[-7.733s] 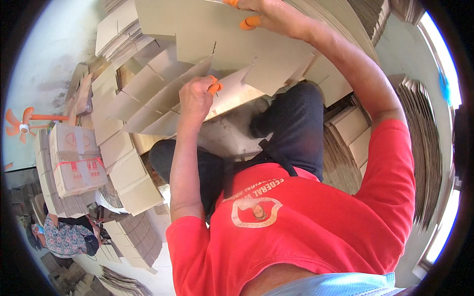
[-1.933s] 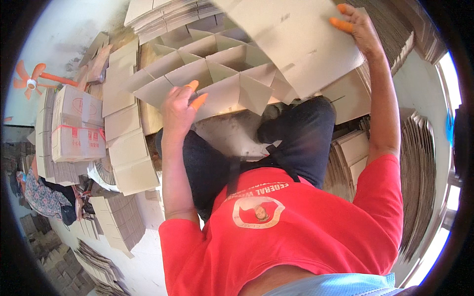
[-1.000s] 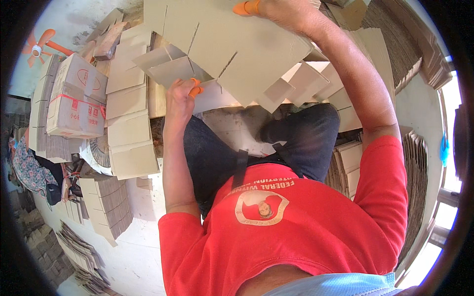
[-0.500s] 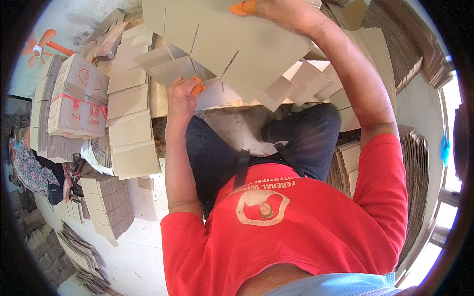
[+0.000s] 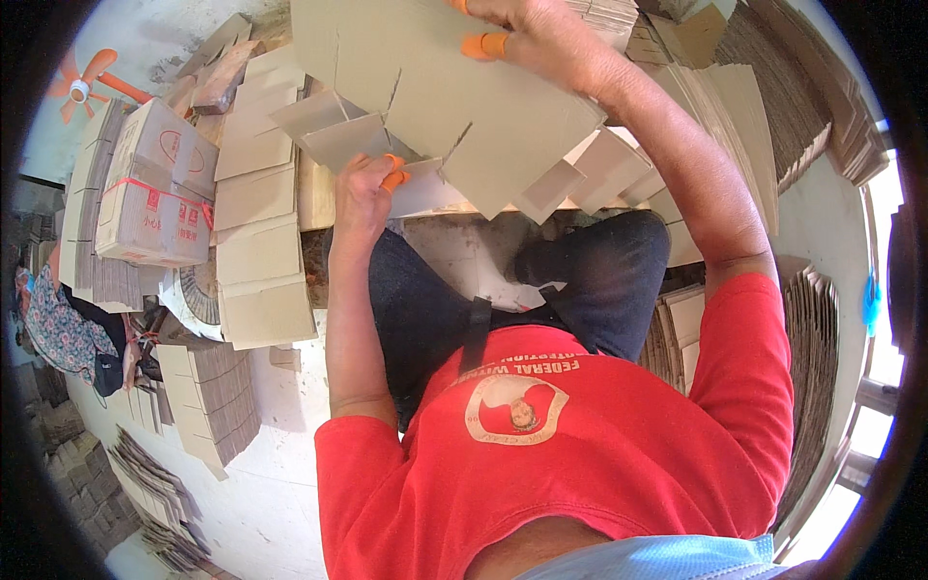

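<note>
Your left hand (image 5: 362, 188) pinches a slotted cardboard divider (image 5: 338, 130); your right hand (image 5: 527, 34) grips the large slotted sheet (image 5: 445, 106); red-strapped brown cartons (image 5: 155, 184) sit stacked far left.

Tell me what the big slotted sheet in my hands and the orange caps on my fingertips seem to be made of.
The slotted sheet looks like plain brown cardboard, matte and uncoated: flat tan face with clean cut slits. The orange fingertip caps look like thin rubber or latex, smooth and snug on the right hand and left hand; the exact material is unclear.
</note>
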The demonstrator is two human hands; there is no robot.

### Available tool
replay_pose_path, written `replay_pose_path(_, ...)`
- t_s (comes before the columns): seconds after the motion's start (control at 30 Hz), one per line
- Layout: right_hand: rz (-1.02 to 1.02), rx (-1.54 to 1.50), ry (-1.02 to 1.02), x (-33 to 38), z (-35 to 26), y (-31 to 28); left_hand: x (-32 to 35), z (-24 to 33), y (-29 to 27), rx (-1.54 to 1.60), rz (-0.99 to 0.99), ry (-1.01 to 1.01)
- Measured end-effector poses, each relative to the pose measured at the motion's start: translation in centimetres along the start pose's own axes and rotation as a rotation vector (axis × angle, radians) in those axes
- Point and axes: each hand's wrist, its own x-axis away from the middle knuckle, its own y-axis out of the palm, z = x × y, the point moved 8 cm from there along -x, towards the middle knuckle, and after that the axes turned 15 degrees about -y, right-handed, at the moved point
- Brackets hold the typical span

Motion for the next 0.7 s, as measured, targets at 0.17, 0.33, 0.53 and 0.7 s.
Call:
replay_pose_path(0.17, -0.11, 0.02, -0.02, -0.6, -0.7, 3.8, -0.1, 0.0, -0.2, 0.01, 0.009, 0.026)
replay_pose_path(0.33, -0.133, 0.024, -0.044, -0.1, 0.2, 7.9, -0.5, 0.0, 0.1, -0.037, 0.005, -0.014)
replay_pose_path(0.53, -0.254, -0.049, -0.007, -0.5, 0.0, 8.0, -0.8, -0.5, 0.1, -0.025, 0.023, -0.01)
replay_pose_path(0.7, -0.363, -0.074, 0.006, 0.9, -0.4, 10.7, -0.8, -0.5, 0.2, -0.031, 0.013, -0.009)
